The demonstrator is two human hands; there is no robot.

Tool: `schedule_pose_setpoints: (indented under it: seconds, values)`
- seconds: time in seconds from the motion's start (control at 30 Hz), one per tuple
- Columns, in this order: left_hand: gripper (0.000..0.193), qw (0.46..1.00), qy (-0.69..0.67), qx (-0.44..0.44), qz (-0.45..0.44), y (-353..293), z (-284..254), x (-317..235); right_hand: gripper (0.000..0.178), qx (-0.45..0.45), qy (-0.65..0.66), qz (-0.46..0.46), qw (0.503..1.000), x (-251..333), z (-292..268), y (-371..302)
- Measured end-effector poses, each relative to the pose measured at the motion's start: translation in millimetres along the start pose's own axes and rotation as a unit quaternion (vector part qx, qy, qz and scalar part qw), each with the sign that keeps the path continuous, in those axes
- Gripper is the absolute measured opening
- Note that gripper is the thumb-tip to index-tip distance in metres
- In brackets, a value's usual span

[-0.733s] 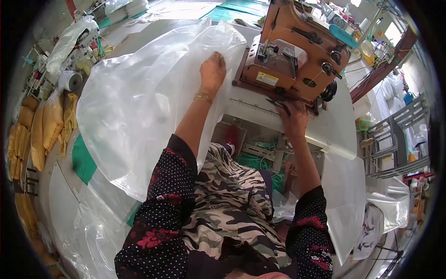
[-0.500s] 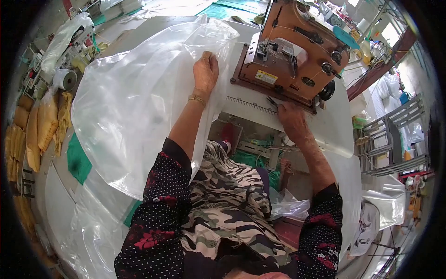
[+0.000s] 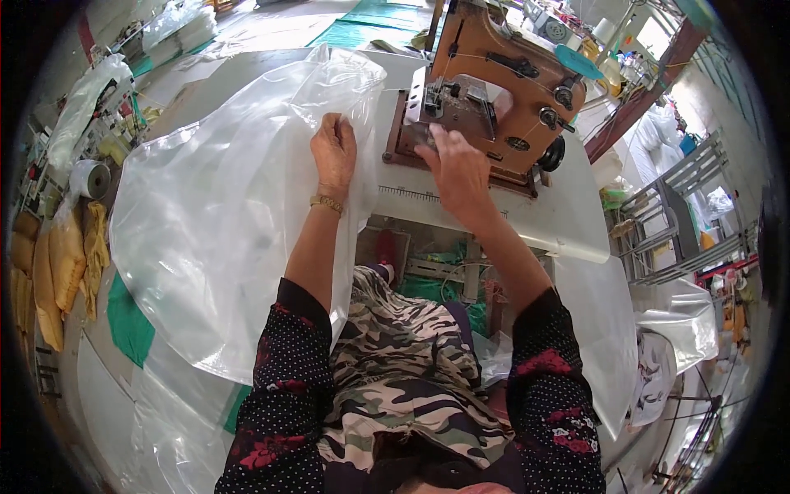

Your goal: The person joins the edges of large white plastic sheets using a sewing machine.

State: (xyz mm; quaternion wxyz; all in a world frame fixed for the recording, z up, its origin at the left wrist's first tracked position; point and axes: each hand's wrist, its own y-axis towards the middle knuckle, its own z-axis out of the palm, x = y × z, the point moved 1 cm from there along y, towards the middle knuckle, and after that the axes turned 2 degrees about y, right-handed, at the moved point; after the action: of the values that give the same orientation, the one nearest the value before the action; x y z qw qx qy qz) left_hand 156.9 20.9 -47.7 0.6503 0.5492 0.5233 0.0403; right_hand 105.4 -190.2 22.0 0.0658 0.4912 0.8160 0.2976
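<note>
A large clear plastic bag (image 3: 214, 222) spreads over the left part of the white table and hangs off its near edge. My left hand (image 3: 333, 156) is closed in a pinch on the bag near its right edge. To the right stands a brown sewing machine (image 3: 527, 90) with a metal plate at its front. My right hand (image 3: 457, 169) is raised in front of the needle area, fingers bent and slightly blurred. What is between those fingers, if anything, I cannot make out. A ruler strip (image 3: 407, 194) lies along the table's near edge.
Green sheeting (image 3: 127, 321) and more clear plastic hang at the left. Yellow-brown bundles (image 3: 67, 263) stand farther left, near a white roll (image 3: 90, 179). A grey metal rack (image 3: 679, 218) is at the right. My camouflage-covered lap (image 3: 403, 329) is below the table edge.
My right hand has risen from the machine's near base, beside a small dark pointed tool, to the needle area. That tool no longer shows on the table. My left hand keeps its pinch.
</note>
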Motion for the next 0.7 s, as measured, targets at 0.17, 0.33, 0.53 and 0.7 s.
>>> schedule_pose_setpoints:
  seconds: [0.17, 0.33, 0.53, 0.7]
  values:
    - [0.005, 1.0, -0.013, 0.009, -0.012, -1, 2, 2, 0.03, -0.034, -0.086, 0.008, 0.996, -8, 32, 54]
    - [0.006, 1.0, -0.018, 0.013, -0.018, -2, 1, 3, 0.025, -0.037, -0.139, 0.019, 0.989, -10, 53, 83]
    - [0.007, 0.999, -0.031, 0.005, -0.03, -1, 8, 1, 0.026, -0.03, -0.131, 0.003, 0.991, -16, 52, 78]
    - [0.006, 1.0, -0.013, -0.012, -0.019, -3, -4, 3, 0.019, -0.071, -0.097, -0.015, 0.993, -3, 37, 62]
